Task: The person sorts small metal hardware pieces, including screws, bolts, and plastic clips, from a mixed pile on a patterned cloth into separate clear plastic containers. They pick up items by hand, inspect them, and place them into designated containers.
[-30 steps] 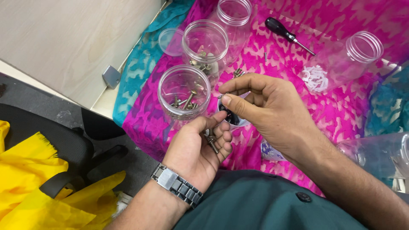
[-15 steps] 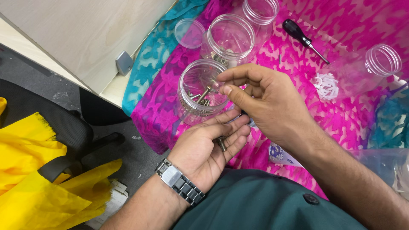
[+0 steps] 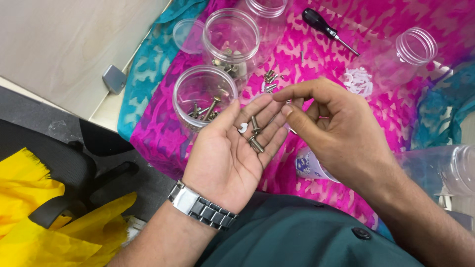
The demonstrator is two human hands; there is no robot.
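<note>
Item: loose bolts (image 3: 256, 136) and a small white clip (image 3: 243, 128), lying on my open, upturned left hand (image 3: 232, 153). My right hand (image 3: 331, 128) hovers just right, thumb and forefinger pinched, contents untellable. Step, I judge: sorting. Next calls for a fine pinch. Jar with bolts (image 3: 204, 99) just beyond.

Both forearms are bare, with no sleeves in view. The left hand (image 3: 232, 153) has a metal watch (image 3: 202, 207) at the wrist, its band made of brushed silver links and its clasp side facing up. The right hand (image 3: 336, 133) wears no ring or band that shows. A dark green garment (image 3: 297, 242) covers the lap, with one dark round button (image 3: 359, 233), possibly a snap.
</note>
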